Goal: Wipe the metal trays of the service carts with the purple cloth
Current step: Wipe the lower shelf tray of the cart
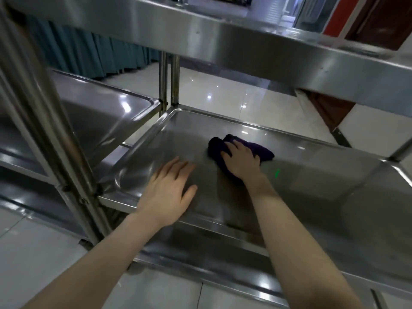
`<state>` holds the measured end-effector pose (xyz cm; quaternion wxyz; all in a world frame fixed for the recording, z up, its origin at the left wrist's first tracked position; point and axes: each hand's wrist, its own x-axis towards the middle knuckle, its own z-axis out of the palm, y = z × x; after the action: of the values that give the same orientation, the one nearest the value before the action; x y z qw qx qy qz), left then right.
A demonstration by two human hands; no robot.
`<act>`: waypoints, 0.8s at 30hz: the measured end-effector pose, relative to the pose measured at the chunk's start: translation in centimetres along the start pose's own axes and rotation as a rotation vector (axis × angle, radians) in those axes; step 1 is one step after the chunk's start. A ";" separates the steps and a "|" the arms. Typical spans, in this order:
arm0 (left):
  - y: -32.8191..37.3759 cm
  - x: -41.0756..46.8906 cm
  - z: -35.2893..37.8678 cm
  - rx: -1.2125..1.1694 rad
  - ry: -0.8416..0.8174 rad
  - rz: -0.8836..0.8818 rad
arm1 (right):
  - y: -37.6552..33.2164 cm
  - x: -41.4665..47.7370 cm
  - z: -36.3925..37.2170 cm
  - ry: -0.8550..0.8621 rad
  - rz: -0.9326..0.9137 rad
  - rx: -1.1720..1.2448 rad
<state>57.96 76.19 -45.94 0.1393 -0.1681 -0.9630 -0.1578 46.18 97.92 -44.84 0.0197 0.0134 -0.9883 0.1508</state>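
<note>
A shiny metal tray forms the middle shelf of the service cart in front of me. The purple cloth lies bunched on the tray's middle. My right hand presses down on the cloth with fingers spread over it, covering much of it. My left hand rests flat on the tray near its front left corner, fingers apart, holding nothing. Above my hands, the cart's top tray spans the view.
A second cart's tray stands to the left, with upright posts between the carts. A lower shelf shows under my arms. Glossy floor tiles, a teal curtain and a red-brown door lie beyond.
</note>
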 end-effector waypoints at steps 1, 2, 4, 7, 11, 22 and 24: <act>0.3 0.0 -0.1 0.015 -0.009 0.002 | 0.0 -2.1 0.1 -0.025 -0.074 0.000; 0.5 0.0 -0.2 0.020 -0.016 0.001 | 0.2 -4.8 0.3 -0.054 -0.152 -0.012; 0.9 0.0 -0.6 0.034 -0.033 -0.004 | 1.2 -11.4 0.4 -0.055 -0.283 -0.041; 1.4 -0.1 -1.0 0.082 -0.067 0.011 | 3.4 -19.2 -0.7 -0.014 -0.324 0.001; 1.9 0.0 -1.6 0.112 -0.136 0.091 | 5.2 -17.1 -1.5 -0.024 -0.209 -0.011; 1.3 0.3 -0.9 0.104 -0.120 0.093 | 2.7 -3.3 -0.7 -0.013 0.004 -0.026; 1.1 0.3 -0.8 0.106 -0.158 0.099 | 2.4 -9.2 -0.5 -0.039 -0.070 -0.042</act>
<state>58.27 77.03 -44.84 0.0793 -0.2200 -0.9685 -0.0859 55.29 100.56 -45.51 0.0058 0.0504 -0.9904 0.1289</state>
